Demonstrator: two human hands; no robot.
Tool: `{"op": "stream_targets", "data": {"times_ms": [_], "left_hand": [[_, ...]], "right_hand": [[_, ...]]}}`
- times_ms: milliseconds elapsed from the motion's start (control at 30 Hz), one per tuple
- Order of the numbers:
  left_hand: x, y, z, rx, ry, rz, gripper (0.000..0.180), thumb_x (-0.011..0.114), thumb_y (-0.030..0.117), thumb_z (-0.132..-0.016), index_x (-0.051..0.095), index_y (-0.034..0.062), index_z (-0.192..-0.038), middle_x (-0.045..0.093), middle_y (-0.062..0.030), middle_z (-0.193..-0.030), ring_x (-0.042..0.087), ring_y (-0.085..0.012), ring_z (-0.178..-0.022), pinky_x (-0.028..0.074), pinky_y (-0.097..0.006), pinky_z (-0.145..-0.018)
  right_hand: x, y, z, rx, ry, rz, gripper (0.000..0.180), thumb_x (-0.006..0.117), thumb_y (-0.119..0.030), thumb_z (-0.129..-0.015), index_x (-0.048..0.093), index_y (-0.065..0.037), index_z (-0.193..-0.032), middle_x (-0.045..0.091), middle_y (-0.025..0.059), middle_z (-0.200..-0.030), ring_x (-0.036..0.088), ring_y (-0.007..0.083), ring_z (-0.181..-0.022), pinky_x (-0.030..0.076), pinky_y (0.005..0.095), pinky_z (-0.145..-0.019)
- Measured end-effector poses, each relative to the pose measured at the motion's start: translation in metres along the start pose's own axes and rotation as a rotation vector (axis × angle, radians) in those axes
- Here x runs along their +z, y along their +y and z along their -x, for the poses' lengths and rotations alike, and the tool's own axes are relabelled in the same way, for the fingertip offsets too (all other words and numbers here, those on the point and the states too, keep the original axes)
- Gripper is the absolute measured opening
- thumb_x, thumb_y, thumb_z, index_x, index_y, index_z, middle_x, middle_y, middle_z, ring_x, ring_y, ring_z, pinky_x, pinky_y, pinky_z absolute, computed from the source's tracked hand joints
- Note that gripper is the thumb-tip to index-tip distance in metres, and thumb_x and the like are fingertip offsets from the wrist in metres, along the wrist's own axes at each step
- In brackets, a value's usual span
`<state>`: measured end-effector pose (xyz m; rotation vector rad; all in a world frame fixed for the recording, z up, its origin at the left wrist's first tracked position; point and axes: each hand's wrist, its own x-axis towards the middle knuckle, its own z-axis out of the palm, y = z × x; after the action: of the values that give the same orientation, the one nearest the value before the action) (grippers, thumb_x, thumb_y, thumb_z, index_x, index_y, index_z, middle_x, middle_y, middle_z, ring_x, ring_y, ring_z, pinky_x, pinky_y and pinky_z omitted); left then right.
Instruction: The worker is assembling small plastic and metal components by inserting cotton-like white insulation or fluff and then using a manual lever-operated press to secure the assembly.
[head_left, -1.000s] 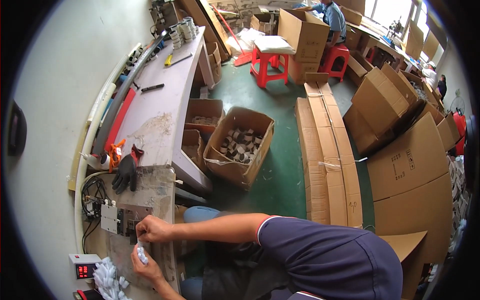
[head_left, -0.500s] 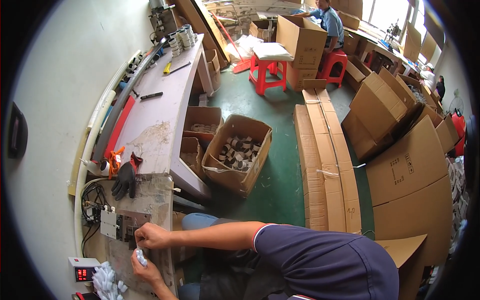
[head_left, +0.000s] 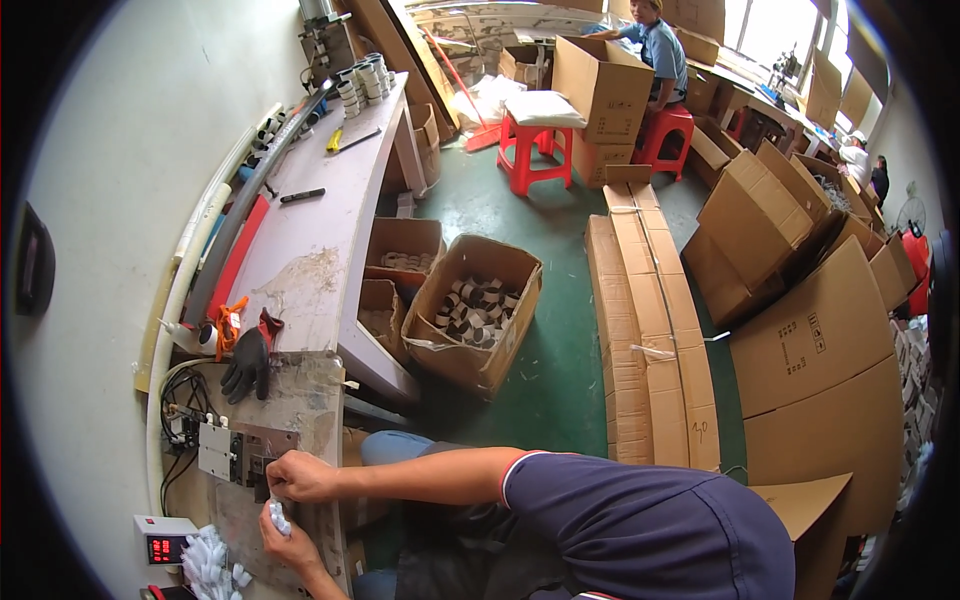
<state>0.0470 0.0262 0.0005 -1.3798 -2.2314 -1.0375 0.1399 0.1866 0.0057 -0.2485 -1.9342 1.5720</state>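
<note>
While the left hand (head_left: 287,545) clutches small white pieces (head_left: 279,518), the right hand (head_left: 303,477) — fingers curled, can't tell on what — is right beside the metal fixture (head_left: 256,464).

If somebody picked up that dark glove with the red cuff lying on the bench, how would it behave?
The glove would probably flop, since its fingers lie slack with no hand inside. It looks light for its size, being just an empty shell. It seems unlikely to roll if pushed, as it lies rather flat.
</note>
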Motion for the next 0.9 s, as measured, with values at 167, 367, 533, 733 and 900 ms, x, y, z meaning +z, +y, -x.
{"op": "stream_targets", "data": {"times_ms": [167,367,533,733,900], "left_hand": [[0.0003,-0.0006,-0.0006,-0.006,-0.022,-0.02,0.028,0.061,-0.003,-0.086,0.065,-0.0036,-0.113,0.069,-0.0212,-0.103,0.067,-0.04,-0.097,0.053,-0.045,-0.086],[-0.0015,-0.0007,0.0012,-0.006,-0.032,-0.002,0.03,0.058,-0.005,-0.085,0.065,-0.0041,-0.114,0.068,-0.022,-0.104,0.066,-0.0411,-0.098,0.052,-0.045,-0.088],[-0.0023,0.0028,0.0001,-0.011,-0.037,0.011,0.029,0.058,-0.005,-0.085,0.064,-0.0045,-0.113,0.068,-0.0222,-0.104,0.067,-0.0409,-0.098,0.052,-0.045,-0.089],[-0.0007,0.0046,-0.0026,-0.015,-0.032,0.015,0.027,0.059,-0.005,-0.086,0.064,-0.0043,-0.112,0.069,-0.022,-0.103,0.067,-0.0406,-0.098,0.052,-0.045,-0.088],[-0.0009,0.0042,-0.0024,-0.035,-0.032,0.02,0.025,0.059,-0.004,-0.087,0.065,-0.0041,-0.111,0.069,-0.0218,-0.103,0.067,-0.0404,-0.097,0.052,-0.045,-0.087]], "right_hand": [[0.0003,0.0015,0.0002,-0.009,0.01,0.03,0.014,0.067,-0.015,-0.081,0.067,-0.001,-0.085,0.067,0.0186,-0.078,0.067,0.0369,-0.076,0.051,0.0432,-0.068],[-0.0004,-0.0045,0.0018,0.011,0.005,0.038,0.014,0.066,-0.015,-0.083,0.067,-0.001,-0.085,0.067,0.0198,-0.078,0.067,0.0381,-0.077,0.051,0.0436,-0.069],[0.0003,-0.0026,0.002,0.006,0.005,0.024,0.014,0.066,-0.015,-0.083,0.067,-0.001,-0.084,0.066,0.0195,-0.077,0.067,0.0381,-0.076,0.051,0.0437,-0.068],[-0.0009,-0.0007,0.0001,0.006,0.009,0.03,0.014,0.066,-0.016,-0.083,0.067,-0.001,-0.084,0.066,0.019,-0.077,0.067,0.0377,-0.076,0.051,0.0435,-0.068],[-0.0008,-0.0015,-0.0003,0.015,0.008,0.032,0.015,0.066,-0.016,-0.082,0.067,-0.001,-0.084,0.067,0.0187,-0.078,0.067,0.0373,-0.076,0.051,0.0433,-0.068]]}}
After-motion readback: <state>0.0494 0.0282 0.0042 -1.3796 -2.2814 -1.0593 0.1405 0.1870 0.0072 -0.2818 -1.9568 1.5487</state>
